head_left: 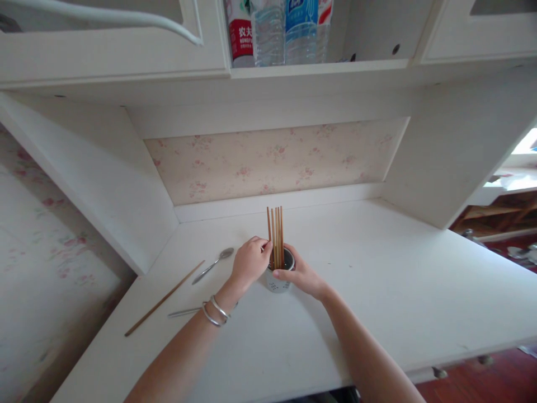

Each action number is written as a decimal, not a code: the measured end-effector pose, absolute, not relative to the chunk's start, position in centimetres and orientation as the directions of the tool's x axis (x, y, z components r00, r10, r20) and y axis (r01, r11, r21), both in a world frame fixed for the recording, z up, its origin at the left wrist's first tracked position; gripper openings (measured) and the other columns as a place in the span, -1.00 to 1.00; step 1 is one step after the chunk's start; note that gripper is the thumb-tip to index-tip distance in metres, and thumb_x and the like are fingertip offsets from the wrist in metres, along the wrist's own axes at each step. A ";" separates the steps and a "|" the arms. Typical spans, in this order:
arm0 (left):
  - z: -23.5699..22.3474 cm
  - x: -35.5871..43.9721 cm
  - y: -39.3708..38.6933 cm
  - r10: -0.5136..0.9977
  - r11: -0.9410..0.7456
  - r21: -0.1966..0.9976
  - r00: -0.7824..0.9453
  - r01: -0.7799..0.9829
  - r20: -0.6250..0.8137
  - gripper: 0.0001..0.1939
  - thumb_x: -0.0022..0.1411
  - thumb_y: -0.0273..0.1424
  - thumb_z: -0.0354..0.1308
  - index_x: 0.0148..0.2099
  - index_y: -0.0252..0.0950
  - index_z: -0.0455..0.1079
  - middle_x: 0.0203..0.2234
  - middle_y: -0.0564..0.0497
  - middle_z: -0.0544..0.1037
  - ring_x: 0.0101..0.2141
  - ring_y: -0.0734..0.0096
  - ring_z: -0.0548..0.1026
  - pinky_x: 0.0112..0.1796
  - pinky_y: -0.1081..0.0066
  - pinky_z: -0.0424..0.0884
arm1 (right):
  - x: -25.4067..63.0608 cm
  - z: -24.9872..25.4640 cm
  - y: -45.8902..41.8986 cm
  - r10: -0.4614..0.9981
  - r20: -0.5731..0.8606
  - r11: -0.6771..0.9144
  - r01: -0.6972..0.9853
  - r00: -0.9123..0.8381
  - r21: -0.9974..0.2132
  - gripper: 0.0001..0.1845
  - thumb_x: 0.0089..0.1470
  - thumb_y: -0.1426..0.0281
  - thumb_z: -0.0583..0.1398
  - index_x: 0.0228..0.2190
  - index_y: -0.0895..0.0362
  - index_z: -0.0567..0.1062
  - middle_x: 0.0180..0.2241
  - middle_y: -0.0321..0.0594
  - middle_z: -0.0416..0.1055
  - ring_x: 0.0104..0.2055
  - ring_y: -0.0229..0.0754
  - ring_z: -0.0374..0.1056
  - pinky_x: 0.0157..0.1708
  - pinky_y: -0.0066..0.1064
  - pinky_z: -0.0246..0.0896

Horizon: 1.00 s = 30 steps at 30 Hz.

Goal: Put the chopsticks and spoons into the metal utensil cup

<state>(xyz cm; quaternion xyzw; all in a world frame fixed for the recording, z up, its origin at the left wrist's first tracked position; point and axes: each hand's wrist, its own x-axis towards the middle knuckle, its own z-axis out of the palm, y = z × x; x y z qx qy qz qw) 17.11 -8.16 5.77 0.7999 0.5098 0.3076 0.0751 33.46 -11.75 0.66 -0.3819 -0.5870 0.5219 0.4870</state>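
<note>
A small white perforated holder stands on the white desk, with several wooden chopsticks upright in it. My left hand, with two bangles at the wrist, pinches the chopsticks just above the holder's rim. My right hand wraps round the holder's right side and steadies it. One loose chopstick lies on the desk to the left. A metal spoon lies beside it, and another metal utensil shows partly under my left wrist.
A shelf above holds water bottles and a red-labelled bottle. White side panels close the desk on both sides. Flowered wallpaper backs the niche. Wooden furniture stands at the far right.
</note>
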 end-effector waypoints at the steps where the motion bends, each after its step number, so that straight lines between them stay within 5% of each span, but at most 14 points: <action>1: 5.5 17.1 -8.1 0.863 -0.470 0.436 0.295 0.767 0.410 -0.63 0.34 -0.23 -0.11 -0.36 -0.26 0.43 -0.41 -0.02 0.49 -0.39 0.42 0.42 -0.34 0.44 0.22 | 33.5 0.6 -11.7 0.955 0.181 0.170 -0.067 -0.234 -0.983 -0.14 -0.16 0.25 0.40 0.13 0.03 0.16 0.06 -0.13 0.34 0.12 -0.03 0.25 0.14 -0.11 0.08; 9: 5.2 16.9 -7.8 0.843 -0.524 0.467 0.356 0.712 0.403 -0.61 0.33 -0.24 -0.12 -0.38 -0.25 0.45 -0.43 -0.01 0.49 -0.38 0.41 0.42 -0.31 0.45 0.26 | 33.5 0.2 -11.5 0.956 0.189 0.180 -0.060 -0.223 -0.982 -0.14 -0.17 0.24 0.40 0.13 0.03 0.17 0.07 -0.12 0.33 0.12 -0.01 0.24 0.15 -0.07 0.07; 16: 4.5 16.6 -7.6 0.843 -0.537 0.608 0.401 0.585 0.358 -0.69 0.29 -0.29 -0.06 -0.26 -0.23 0.51 -0.31 -0.04 0.53 -0.24 0.34 0.46 -0.16 0.39 0.34 | 33.5 0.1 -11.5 0.958 0.184 0.178 -0.044 -0.220 -0.983 -0.15 -0.16 0.25 0.39 0.12 0.02 0.17 0.08 -0.13 0.32 0.13 -0.01 0.22 0.16 -0.09 0.06; 24: 2.6 16.7 -9.6 0.949 -0.229 0.942 0.270 0.244 0.161 -0.47 0.25 -0.11 0.04 0.17 -0.29 0.29 0.13 -0.13 0.36 0.11 0.24 0.34 0.10 0.31 0.24 | 33.5 0.7 -11.8 0.956 0.175 0.165 -0.063 -0.237 -0.984 -0.13 -0.18 0.25 0.40 0.13 0.01 0.17 0.09 -0.12 0.31 0.13 -0.01 0.23 0.15 -0.10 0.08; 27: 1.6 16.8 -10.6 0.944 -0.091 0.995 0.324 0.050 0.070 -0.26 0.18 -0.11 0.14 0.31 -0.26 0.03 0.19 -0.15 0.29 0.11 0.22 0.34 0.07 0.30 0.30 | 33.5 1.1 -12.0 0.944 0.174 0.156 -0.084 -0.280 -0.984 -0.14 -0.17 0.27 0.40 0.13 0.02 0.17 0.04 -0.12 0.36 0.09 -0.01 0.28 0.11 -0.12 0.14; 30: 1.3 17.0 -11.2 0.924 -0.062 0.993 0.371 -0.105 0.097 -0.25 0.14 -0.17 0.21 0.29 -0.26 0.04 0.16 -0.16 0.33 0.09 0.21 0.35 0.08 0.28 0.29 | 33.6 1.1 -12.1 0.938 0.174 0.156 -0.082 -0.300 -0.984 -0.14 -0.15 0.26 0.40 0.14 0.03 0.17 0.03 -0.11 0.37 0.08 -0.02 0.29 0.10 -0.12 0.15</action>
